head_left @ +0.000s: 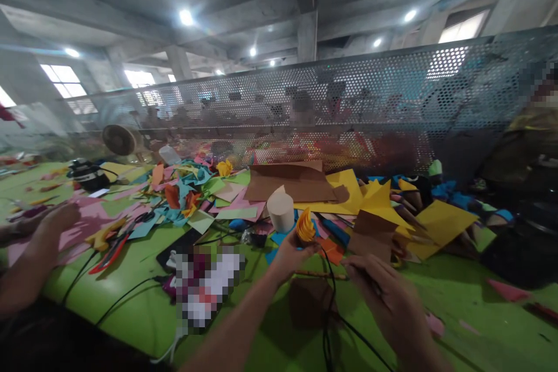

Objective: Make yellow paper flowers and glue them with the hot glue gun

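My left hand [288, 257] is closed around the base of a yellow-orange folded paper piece [306, 225], whose stacked, curved layers point upward. To its right, my right hand [387, 288] has its fingers pressed together; whatever they may pinch is too small to make out. A thin brown stick [320, 274] spans the gap between the two hands, and I cannot tell whether either one touches it. Just behind my left hand stands a cream-white roll [280, 211]. A brown paper piece [369, 235] lies beyond my right fingertips. Black cables [330, 314] run between my forearms.
Coloured paper scraps [187, 186] heap across the green table [139, 308]. Red-handled scissors [112, 254] and a yellow glue gun [104, 235] lie left, near another person's hand [61, 221]. A pixelated phone-like object [213, 290] is nearer. Behind rises a perforated metal screen [279, 104].
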Demonstrator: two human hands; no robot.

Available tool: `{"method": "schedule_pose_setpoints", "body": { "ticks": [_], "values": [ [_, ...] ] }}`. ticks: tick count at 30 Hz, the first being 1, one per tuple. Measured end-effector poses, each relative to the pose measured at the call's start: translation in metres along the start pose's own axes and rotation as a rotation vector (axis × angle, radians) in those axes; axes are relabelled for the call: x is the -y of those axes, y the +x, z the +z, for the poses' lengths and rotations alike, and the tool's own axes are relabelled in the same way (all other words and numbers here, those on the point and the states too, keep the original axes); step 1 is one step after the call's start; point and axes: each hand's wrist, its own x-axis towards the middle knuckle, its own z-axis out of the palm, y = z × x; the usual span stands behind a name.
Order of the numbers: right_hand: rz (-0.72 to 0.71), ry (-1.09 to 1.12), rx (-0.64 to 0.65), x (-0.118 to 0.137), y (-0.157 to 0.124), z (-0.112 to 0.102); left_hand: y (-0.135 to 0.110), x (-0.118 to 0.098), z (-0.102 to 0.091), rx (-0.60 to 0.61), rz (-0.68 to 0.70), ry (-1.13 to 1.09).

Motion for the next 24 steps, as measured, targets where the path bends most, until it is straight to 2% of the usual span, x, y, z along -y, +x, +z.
{"method": "schedule_pose_setpoints", "body": {
  "ticks": [5, 9, 15, 24],
  "values": [
    [0.025, 0.018, 0.008, -0.002, -0.003, 0.0, 0.0, 0.011, -0.002, -0.016, -0.004, 0.095],
    [0.062, 0.042, 0.003, -0.004, -0.003, 0.0, -0.001, 0.014, -0.006, 0.017, 0.0, 0.062],
    [0.074, 0.057, -0.017, -0.006, -0.002, -0.002, -0.008, -0.003, -0.005, 0.123, -0.03, 0.074],
    [0.085, 0.009, 0.002, -0.01, -0.002, -0.004, -0.011, -0.012, -0.001, 0.127, -0.001, 0.07]
  ]
}}
